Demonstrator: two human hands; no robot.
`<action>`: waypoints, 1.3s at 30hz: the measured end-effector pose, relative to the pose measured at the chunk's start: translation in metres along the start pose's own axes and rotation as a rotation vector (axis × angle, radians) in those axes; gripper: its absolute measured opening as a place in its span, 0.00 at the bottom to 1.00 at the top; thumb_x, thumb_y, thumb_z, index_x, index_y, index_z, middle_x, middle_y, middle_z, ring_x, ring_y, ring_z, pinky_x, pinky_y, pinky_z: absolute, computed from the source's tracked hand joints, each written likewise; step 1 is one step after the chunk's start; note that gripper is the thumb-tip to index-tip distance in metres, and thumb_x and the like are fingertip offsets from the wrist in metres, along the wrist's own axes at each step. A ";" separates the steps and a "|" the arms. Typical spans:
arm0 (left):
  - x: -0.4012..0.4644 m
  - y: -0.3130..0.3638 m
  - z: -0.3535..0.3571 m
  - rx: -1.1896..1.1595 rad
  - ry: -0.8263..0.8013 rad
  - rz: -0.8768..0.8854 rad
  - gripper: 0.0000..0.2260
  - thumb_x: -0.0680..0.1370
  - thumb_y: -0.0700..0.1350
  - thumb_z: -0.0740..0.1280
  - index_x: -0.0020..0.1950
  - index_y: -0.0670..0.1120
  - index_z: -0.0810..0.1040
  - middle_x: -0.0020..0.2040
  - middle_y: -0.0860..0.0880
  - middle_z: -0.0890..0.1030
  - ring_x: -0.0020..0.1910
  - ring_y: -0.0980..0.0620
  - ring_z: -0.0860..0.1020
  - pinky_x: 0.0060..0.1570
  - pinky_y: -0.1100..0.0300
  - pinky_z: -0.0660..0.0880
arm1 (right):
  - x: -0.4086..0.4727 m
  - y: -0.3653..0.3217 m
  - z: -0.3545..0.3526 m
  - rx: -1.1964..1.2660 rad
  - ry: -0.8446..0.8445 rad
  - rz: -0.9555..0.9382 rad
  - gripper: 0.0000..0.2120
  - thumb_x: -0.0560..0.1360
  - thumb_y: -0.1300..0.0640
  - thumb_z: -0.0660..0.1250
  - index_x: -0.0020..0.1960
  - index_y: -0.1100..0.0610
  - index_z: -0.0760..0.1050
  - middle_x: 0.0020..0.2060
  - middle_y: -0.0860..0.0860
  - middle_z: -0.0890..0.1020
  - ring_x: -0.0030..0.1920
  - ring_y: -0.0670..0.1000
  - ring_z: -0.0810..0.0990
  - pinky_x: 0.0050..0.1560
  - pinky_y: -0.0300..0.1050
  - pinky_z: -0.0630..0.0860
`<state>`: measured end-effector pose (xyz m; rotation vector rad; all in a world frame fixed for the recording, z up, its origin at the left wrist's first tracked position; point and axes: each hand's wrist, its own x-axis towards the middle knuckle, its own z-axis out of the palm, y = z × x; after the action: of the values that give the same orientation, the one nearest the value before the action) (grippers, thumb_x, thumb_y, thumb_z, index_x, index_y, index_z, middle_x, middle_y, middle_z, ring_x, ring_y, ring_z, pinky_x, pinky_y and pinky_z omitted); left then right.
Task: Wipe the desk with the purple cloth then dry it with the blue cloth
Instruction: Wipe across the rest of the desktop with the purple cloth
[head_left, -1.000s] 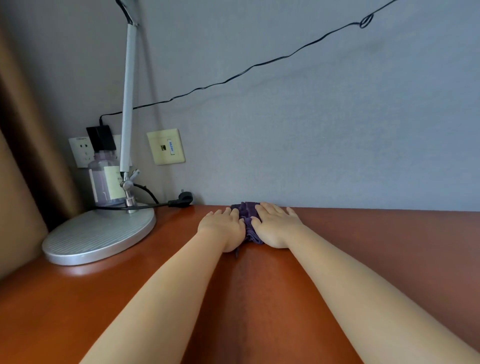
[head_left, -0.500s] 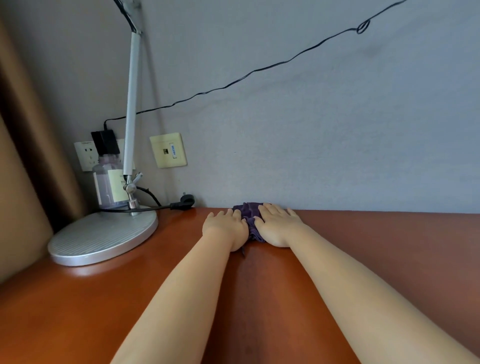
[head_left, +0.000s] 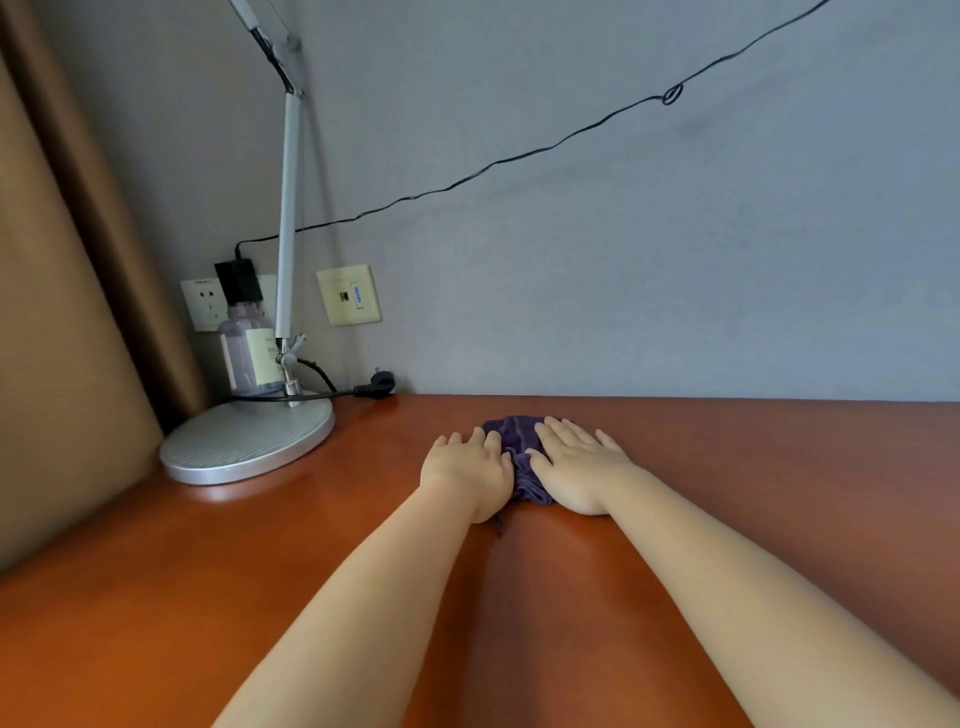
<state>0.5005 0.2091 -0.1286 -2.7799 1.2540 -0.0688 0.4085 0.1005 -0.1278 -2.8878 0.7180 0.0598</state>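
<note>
The purple cloth lies bunched on the reddish-brown desk, a little short of the back wall. My left hand presses flat on its left part. My right hand presses flat on its right part. Only a strip of cloth shows between and ahead of the two hands, with a loose thread trailing toward me. Both forearms stretch forward over the desk. No blue cloth is in view.
A silver desk lamp base stands at the back left, its white arm rising upward. Behind it stand a clear bottle, wall sockets and a black plug. A brown curtain hangs at the left.
Both hands and the cloth have drawn back from the wall toward me; a band of bare desk now shows beyond the cloth. The view has tilted slightly.
</note>
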 end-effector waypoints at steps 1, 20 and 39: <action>0.000 0.002 -0.001 0.007 0.002 0.001 0.24 0.84 0.51 0.42 0.78 0.44 0.50 0.78 0.43 0.53 0.76 0.41 0.55 0.75 0.49 0.50 | 0.000 0.002 0.000 0.001 -0.003 -0.005 0.27 0.83 0.44 0.38 0.79 0.52 0.39 0.78 0.47 0.40 0.77 0.46 0.39 0.76 0.52 0.39; 0.107 0.035 0.001 -0.020 0.045 -0.052 0.22 0.83 0.49 0.43 0.73 0.41 0.61 0.72 0.42 0.65 0.69 0.38 0.66 0.67 0.46 0.61 | 0.076 0.056 -0.012 0.044 0.067 0.056 0.27 0.83 0.46 0.39 0.79 0.53 0.41 0.78 0.48 0.43 0.77 0.47 0.42 0.76 0.52 0.39; -0.110 0.066 -0.010 0.052 -0.037 0.076 0.25 0.83 0.51 0.41 0.78 0.42 0.48 0.78 0.42 0.52 0.76 0.39 0.50 0.75 0.47 0.48 | -0.133 0.022 0.007 0.006 -0.020 0.070 0.27 0.83 0.44 0.37 0.79 0.52 0.37 0.77 0.45 0.39 0.77 0.45 0.38 0.76 0.53 0.36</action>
<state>0.3773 0.2475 -0.1262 -2.6742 1.3271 -0.0439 0.2812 0.1439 -0.1275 -2.8516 0.8145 0.0947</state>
